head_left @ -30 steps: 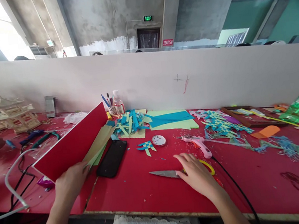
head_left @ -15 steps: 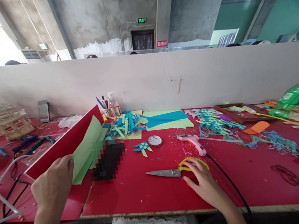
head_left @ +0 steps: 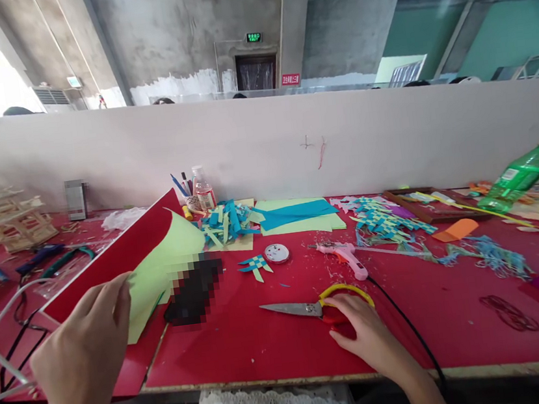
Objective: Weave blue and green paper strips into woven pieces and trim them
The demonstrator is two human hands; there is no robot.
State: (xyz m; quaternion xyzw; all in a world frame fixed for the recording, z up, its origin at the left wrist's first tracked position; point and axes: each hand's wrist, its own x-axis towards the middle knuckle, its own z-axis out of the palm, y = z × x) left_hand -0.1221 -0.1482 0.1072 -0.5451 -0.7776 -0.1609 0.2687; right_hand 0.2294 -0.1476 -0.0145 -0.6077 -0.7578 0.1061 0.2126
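Note:
Between the thumb and fingers of my left hand [head_left: 86,332] is the near edge of a light green paper sheet [head_left: 163,257], bent upward, its far corner curling. Beneath it lies more green paper, and a red board stands tilted behind. My right hand [head_left: 358,325] rests over the handles of a pair of scissors [head_left: 295,308], thumb apart from the fingers. One handle loop is yellow, the other red and partly hidden by the hand. The scissors lie flat with blades closed, pointing left. A dark blurred-out object [head_left: 195,293] lies between the sheet and the scissors.
A pink glue gun [head_left: 342,255] with a black cord lies behind the scissors. Nearby are a small woven piece [head_left: 256,266], a round white lid [head_left: 276,253] and cut paper strips [head_left: 230,223]. A green bottle [head_left: 519,178] leans at right; wooden models [head_left: 6,218] stand at left.
My left hand has come slightly nearer and left, drawing the green sheet so that it bends over more. My right fingers have slid left across the scissor handles; the scissors look unmoved.

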